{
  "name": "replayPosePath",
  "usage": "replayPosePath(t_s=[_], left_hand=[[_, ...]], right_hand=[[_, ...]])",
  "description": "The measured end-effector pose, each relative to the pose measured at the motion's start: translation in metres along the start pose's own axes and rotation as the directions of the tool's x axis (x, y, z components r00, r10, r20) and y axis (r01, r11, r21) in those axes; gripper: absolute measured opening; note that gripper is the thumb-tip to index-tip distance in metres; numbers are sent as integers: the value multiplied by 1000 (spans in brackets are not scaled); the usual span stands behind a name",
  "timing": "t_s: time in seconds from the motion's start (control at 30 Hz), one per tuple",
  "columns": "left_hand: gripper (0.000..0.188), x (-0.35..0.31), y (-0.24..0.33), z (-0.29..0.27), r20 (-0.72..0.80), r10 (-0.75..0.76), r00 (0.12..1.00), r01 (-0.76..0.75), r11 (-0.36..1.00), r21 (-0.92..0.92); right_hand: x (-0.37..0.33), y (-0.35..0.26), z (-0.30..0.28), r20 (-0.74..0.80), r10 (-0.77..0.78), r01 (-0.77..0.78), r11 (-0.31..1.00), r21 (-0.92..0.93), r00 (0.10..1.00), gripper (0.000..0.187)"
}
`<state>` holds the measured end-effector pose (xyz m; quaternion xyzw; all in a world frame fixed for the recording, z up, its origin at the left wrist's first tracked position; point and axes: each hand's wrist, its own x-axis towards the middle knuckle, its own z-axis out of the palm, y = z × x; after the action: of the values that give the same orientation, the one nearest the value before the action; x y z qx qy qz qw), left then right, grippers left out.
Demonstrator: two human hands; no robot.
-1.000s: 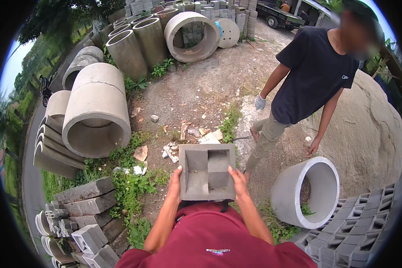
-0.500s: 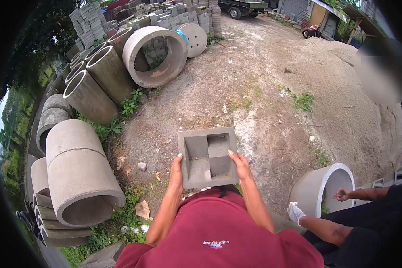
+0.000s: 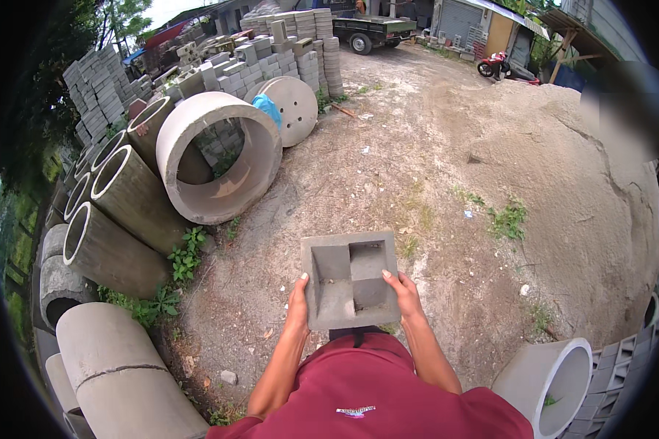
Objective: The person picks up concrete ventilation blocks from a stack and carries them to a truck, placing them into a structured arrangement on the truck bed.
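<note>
A square grey concrete ventilation block [image 3: 331, 262], its face divided into slanted, hollowed compartments, is held level in front of my body. My left hand [image 3: 298, 306] grips its left edge, with the thumb on the top face. On the opposite edge, my right hand [image 3: 407, 296] is closed the same way, thumb on the rim. The fingers under the block are hidden. Both forearms come up beside a dark red shirt.
Concrete pipes [image 3: 117, 358] and a large concrete ring [image 3: 170, 157] line the left, near a round lid [image 3: 298, 117]. A sand heap [image 3: 586, 197] rises at right, above another pipe [image 3: 516, 380]. Farther off are stacked blocks [image 3: 307, 69], a truck [image 3: 381, 28] and a motorbike [image 3: 496, 66].
The view has shifted forward and up, showing more of the yard. The block stays in both hands, slightly lower and farther right in view. Another person's hands, one gloved, have left the lower right.
</note>
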<state>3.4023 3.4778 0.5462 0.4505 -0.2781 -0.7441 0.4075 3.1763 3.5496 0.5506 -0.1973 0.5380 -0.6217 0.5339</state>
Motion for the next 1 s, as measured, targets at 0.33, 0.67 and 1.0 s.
replayPosePath(t_s=[0.33,0.67,1.0], left_hand=[[60,307,143,116,72,-84,994,82,996,23],[58,657,262,268,179,-116,977,103,992,78],[55,942,328,438,263,-110,959,67,983,168]], right_hand=[[308,-114,41,4,20,-21,988,154,1000,55],[643,-248,55,-107,-96,117,970,212,990,55],[944,-356,11,-181,-99,159,921,356,978,51]])
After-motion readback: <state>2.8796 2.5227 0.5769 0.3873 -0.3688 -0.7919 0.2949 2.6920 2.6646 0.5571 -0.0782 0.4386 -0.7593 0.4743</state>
